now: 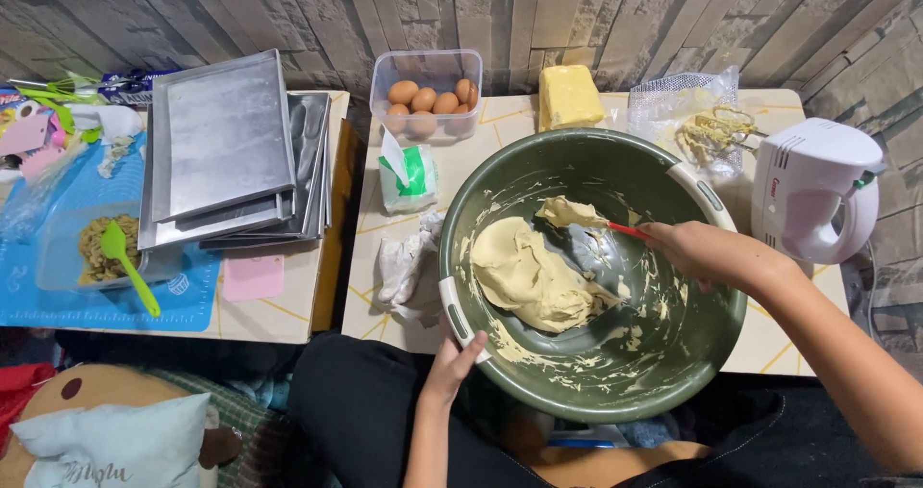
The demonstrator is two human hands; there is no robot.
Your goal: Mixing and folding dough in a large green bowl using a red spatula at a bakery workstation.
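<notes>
— Where are your hands right now?

— My left hand (450, 365) grips the near rim of the bowl (663, 353), fingers curled over its white handle, steadying it. My right hand (694, 250) is inside the bowl, closed around the red handle of a spatula (588, 221).

— And the dough?

— The dough (529, 275) sits in the bowl as one pale, smooth lump on the left side of the bottom. A smaller dab clings to the spatula blade, just above the lump.

— So how far along does it look?

— I judge the mixing mostly done. The dough holds together as one mass, with no loose flour or egg showing. The mixer (817, 195) rests on the table to my right, and its beaters (716, 134) lie apart from it, smeared with batter. What is left, as I see it, is scraping: streaks and smears cover the bowl's walls all around, most thickly near my left hand.

— Anything untouched nearby?

— A tub of eggs (430, 99) and a yellow block of butter (569, 95) stand beyond the bowl. The trays (226, 147) are stacked on the next table to my left, with no dough on the parts I can see.
</notes>
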